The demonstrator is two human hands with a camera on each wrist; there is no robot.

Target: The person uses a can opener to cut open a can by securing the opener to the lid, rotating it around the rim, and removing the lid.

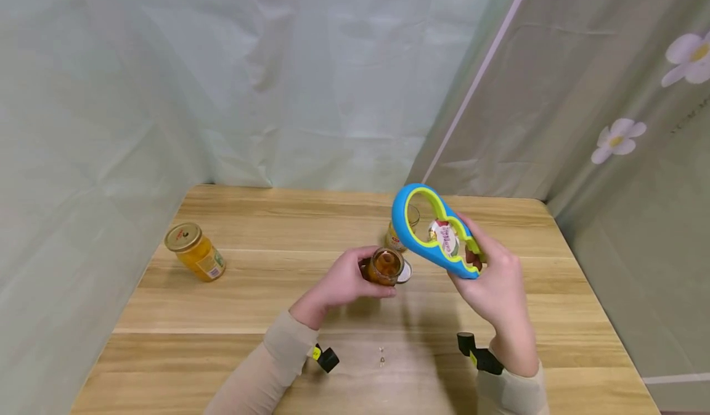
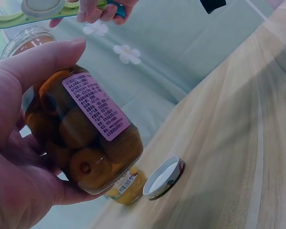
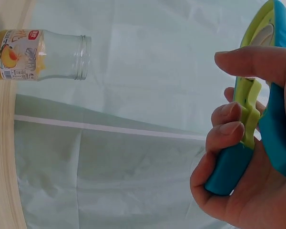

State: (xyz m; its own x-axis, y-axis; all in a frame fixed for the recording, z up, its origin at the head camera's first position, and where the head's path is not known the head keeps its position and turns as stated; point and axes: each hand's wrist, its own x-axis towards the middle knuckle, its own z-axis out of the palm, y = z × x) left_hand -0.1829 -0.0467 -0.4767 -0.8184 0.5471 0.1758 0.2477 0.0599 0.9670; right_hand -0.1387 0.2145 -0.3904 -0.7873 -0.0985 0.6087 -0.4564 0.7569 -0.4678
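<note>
We are holding an open fruit jar (image 1: 386,268) above the desk (image 1: 266,307), our left hand (image 1: 349,276) curling round it, our right hand (image 1: 499,273) gripping a blue-and-green opener (image 1: 435,255) with a patterned lid (image 1: 444,236) showing inside its loop; a loose lid (image 2: 163,178) is lying near an open yellow jar (image 3: 21,55), while a capped jar (image 1: 199,258) is standing far left

Flowered curtains (image 1: 344,88) around a wood-grain table (image 1: 222,328) mark a screened-off workspace.
</note>
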